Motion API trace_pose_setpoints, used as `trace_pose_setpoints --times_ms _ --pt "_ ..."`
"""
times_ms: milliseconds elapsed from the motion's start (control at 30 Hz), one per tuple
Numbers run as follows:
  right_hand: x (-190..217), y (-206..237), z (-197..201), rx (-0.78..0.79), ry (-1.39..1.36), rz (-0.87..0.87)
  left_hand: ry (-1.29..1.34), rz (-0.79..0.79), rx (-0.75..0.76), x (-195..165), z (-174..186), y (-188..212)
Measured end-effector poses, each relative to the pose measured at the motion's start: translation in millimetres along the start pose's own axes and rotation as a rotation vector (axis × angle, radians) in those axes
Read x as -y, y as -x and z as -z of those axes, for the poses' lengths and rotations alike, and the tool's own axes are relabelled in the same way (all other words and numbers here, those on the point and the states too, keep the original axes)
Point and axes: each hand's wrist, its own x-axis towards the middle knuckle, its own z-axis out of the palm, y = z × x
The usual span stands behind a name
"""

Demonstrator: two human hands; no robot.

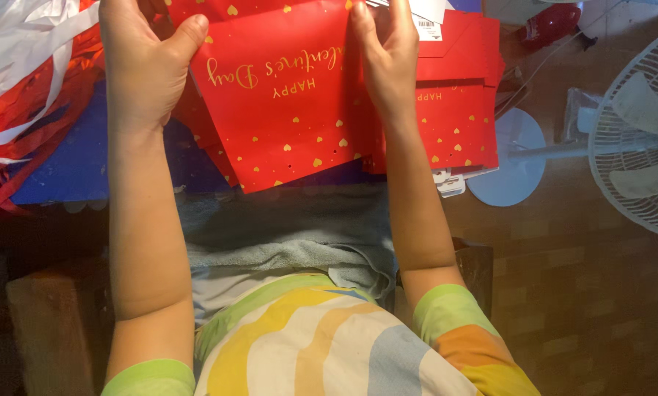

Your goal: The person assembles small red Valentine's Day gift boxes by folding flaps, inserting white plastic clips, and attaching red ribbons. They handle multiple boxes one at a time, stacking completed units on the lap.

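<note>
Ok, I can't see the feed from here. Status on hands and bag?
Left hand gripping red bag at its left edge. Right hand on its right edge. More red bags stacked beneath. Ribbons lie left, fan right.

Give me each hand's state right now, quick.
Left hand: closed on the red bag, thumb on top at its left edge.
Right hand: fingers flat on the bag's right edge; a grip cannot be told.

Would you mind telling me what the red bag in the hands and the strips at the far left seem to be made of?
Red bag: likely matte coated paper, judging by crisp flat folds and printed gold hearts. Strips: probably thin ribbon or foil, the red ones glossy, the white ones duller; they curl loosely. Both hands, left and right, grip the bag.
</note>
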Motion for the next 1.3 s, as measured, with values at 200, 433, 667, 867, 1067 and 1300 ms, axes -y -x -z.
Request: trace_pose_setpoints --times_ms 200,433,667,867,1067,1300 --pt "-8.7 -9.0 4.3 0.077 -0.082 -0.099 0.201 0.059 0.059 -4.3 0.4 0.3" --pt "-16.4 -7.8 5.1 0.131 -0.077 -0.032 0.151 0.191 0.056 -16.7 -2.2 4.6" --pt "-21.9 10.6 8.5 0.114 -0.084 -0.107 -0.189 0.077 0.065 -23.5 -1.3 24.0" --pt "-12.7 28.6 12.9 0.012 -0.046 -0.240 -0.510 -0.043 0.181 -29.4 0.9 45.7" --pt "25.8 63.3 13.3 0.171 0.576 0.005 -0.662 -0.032 0.215 -15.9 -7.4 64.1" --pt "64.8 114.6 8.0 0.334 0.736 -0.048 -0.737 -0.057 0.170 1.2 -20.5 72.7"
